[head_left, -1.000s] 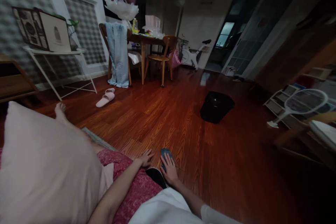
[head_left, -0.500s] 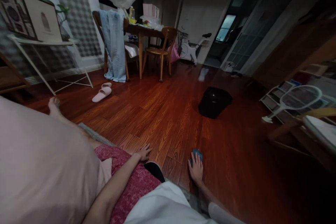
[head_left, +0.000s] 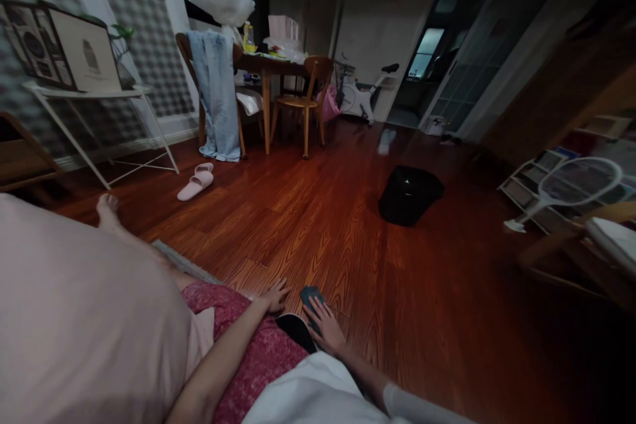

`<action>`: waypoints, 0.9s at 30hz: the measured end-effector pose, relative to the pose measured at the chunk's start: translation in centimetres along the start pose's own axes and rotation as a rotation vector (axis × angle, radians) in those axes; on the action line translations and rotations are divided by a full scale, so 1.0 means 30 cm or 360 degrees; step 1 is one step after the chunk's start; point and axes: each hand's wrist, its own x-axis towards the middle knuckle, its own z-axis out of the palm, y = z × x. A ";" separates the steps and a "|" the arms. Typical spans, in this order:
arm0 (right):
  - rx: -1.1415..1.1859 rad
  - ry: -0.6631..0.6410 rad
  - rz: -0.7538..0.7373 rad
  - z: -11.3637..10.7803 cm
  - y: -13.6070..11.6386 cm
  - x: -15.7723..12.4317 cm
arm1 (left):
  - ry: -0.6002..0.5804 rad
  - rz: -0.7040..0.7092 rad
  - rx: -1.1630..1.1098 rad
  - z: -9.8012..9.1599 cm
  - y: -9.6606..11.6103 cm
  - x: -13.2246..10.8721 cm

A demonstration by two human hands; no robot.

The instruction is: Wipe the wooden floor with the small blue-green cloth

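- A dark teal cloth lies on the reddish wood-grain floor, partly covered by the right hand; its far end shows beyond the fingertips.
- The right hand rests palm down over the cloth, fingers extended, pressing on it rather than clenched around it; whether the thumb grips an edge cannot be told.
- The left hand is unclenched and holds nothing visible, its fingers spread low over the floor, near the cloth; whether the palm bears weight is unclear.
- A black object with a pale rim sits between the two forearms; too little shows to identify it.
- Maroon patterned fabric lies under the left forearm; a large pale pink pillow fills the lower left, a bare foot beyond it.
- Farther out, a glossy black bin stands on the floor; pink slippers lie to the left; light-blue jeans hang over a wooden chair, beside a table.
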 end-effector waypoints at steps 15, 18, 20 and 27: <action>-0.0144 0.0835 0.1523 -0.010 0.278 0.061 | -0.0031 -0.0005 0.0081 -0.021 0.015 -0.022; -0.0126 0.0622 0.1323 0.001 0.209 0.157 | -0.0029 0.0016 0.0064 -0.024 0.015 -0.023; -0.0137 0.0390 0.0941 0.006 0.156 0.162 | -0.0020 0.0009 0.0049 -0.024 0.015 -0.023; -0.0084 -0.0045 0.0022 -0.026 0.085 -0.127 | 0.0004 0.0017 0.0039 -0.007 0.006 -0.012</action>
